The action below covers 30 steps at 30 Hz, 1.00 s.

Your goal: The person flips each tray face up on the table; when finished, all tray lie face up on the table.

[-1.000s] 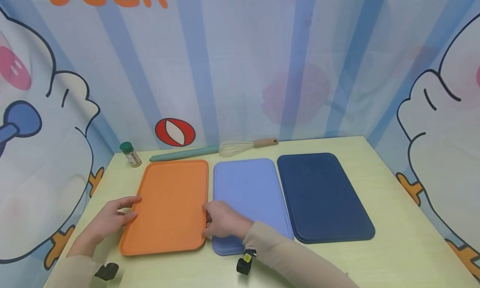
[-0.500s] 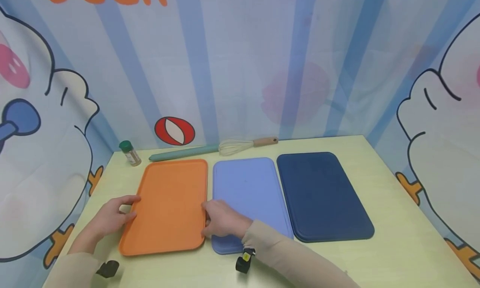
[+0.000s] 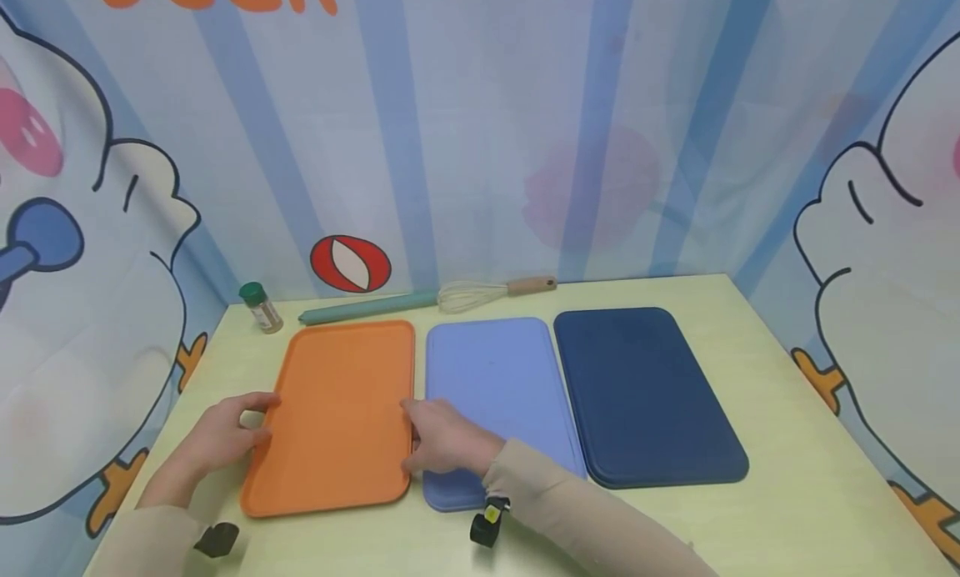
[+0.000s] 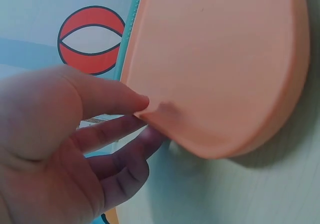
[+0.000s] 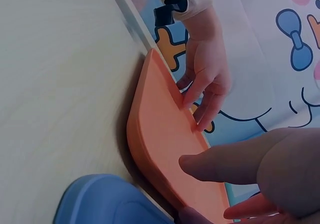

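An orange rectangular tray (image 3: 341,410) with a raised rim lies at the left of the table in the head view. My left hand (image 3: 217,435) pinches its left edge; the left wrist view shows the thumb (image 4: 120,96) over the rim and fingers beneath. On the opposite long side my right hand (image 3: 450,437) holds the rim, its thumb (image 5: 225,163) reaching over the tray in the right wrist view. That hand and forearm cover part of a light blue tray (image 3: 491,364). The orange tray's surface carries nothing.
A dark navy tray (image 3: 648,393) lies right of the light blue one. Along the back edge are a whisk (image 3: 476,295), a long teal strip (image 3: 367,308) and a green-lidded spice jar (image 3: 262,310). A printed curtain (image 3: 487,127) stands behind the pale yellow table (image 3: 787,444).
Both hands stay at the orange tray's two long edges. The tray has shifted only very slightly, its right edge a little farther from the light blue tray.
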Each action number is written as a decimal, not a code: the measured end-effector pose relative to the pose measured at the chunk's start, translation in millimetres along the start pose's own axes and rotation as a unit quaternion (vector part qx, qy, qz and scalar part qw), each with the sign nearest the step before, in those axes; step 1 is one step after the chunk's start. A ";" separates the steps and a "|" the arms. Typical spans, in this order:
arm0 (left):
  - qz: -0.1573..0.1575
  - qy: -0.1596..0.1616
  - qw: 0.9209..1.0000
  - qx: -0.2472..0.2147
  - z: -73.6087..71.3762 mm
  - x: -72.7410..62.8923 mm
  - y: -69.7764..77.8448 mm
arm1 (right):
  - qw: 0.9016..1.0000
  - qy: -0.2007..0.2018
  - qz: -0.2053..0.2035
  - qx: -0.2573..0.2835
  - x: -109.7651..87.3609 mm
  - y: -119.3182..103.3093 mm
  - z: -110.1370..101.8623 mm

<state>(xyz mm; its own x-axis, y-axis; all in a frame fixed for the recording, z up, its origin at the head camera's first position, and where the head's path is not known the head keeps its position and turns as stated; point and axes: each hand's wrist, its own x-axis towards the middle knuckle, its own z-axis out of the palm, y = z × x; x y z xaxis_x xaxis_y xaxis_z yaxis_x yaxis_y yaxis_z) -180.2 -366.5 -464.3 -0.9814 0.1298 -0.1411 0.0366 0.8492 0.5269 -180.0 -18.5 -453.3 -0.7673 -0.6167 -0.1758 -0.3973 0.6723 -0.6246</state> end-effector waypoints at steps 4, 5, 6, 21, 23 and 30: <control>-0.022 -0.013 1.000 -0.009 -2.0 -0.2 2.4 | 1.000 0.000 0.002 -0.003 -1.2 -0.6 -0.4; -0.026 -0.016 0.999 -0.013 -2.5 -0.2 2.9 | 1.000 -0.001 0.003 -0.004 -1.5 -0.5 -0.7; -0.029 -0.018 0.999 -0.013 -2.8 -0.3 3.4 | 1.000 -0.002 0.002 -0.004 -1.8 -0.4 -1.3; 0.002 0.005 0.999 0.034 1.8 6.6 19.4 | 0.999 0.018 -0.015 0.036 -7.5 24.2 -21.7; 0.004 0.012 0.999 0.047 4.3 7.5 24.9 | 0.999 0.027 -0.017 0.038 -8.7 31.5 -24.9; 0.044 0.057 0.997 0.031 13.8 12.7 50.4 | 0.996 0.062 -0.026 0.056 -17.6 57.3 -38.4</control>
<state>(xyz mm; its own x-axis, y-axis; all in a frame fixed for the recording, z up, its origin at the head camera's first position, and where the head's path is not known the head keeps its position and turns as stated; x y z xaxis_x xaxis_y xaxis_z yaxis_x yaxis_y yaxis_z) -188.2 -315.0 -451.1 -0.9889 0.1484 0.0017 0.1310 0.8674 0.4801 -208.6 46.7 -456.8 -0.8061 -0.5897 -0.0493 -0.3855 0.5865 -0.7123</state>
